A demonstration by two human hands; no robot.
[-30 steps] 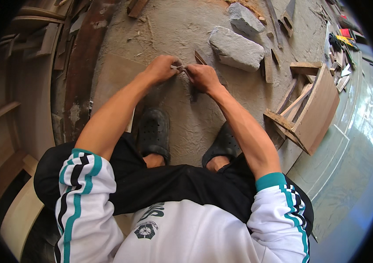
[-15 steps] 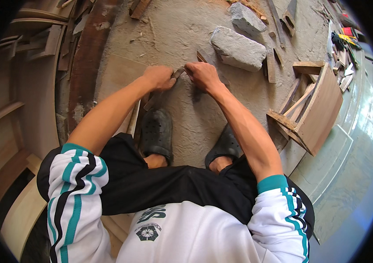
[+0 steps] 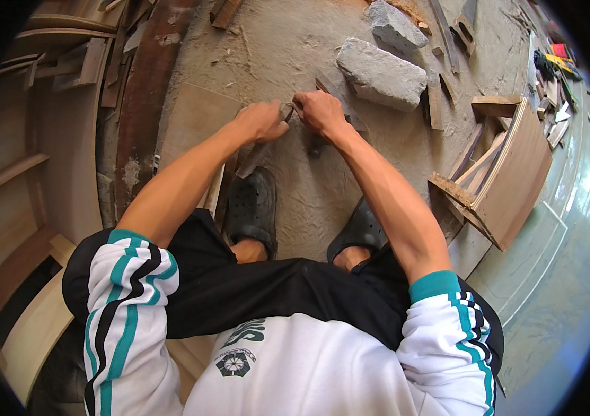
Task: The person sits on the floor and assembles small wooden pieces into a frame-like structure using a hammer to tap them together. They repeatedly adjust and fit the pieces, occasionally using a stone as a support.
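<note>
Both my hands are close together above the floor, ahead of my shoes. My left hand [image 3: 263, 121] is closed around a thin wooden strip [image 3: 252, 159], whose near end slants down toward my left shoe. A small gap separates it from my right hand [image 3: 319, 111], whose fingers are curled in a pinch next to the strip's far end. What the right fingers hold is too small and hidden to make out. Just beyond and under the right hand lies a dark wooden piece [image 3: 328, 84], partly covered by it.
Two rough grey stone blocks [image 3: 383, 75] lie ahead to the right. A small wooden frame box [image 3: 513, 177] stands at the right, beside glass sheets [image 3: 541, 256]. Wooden panels [image 3: 66, 139] and a reddish-brown beam [image 3: 146, 104] line the left. A thin board [image 3: 194, 114] lies by my left hand.
My hands stay close together, with the left wrist turned slightly and the strip between them tilted steeper. The whole view has shifted a little to the right.
</note>
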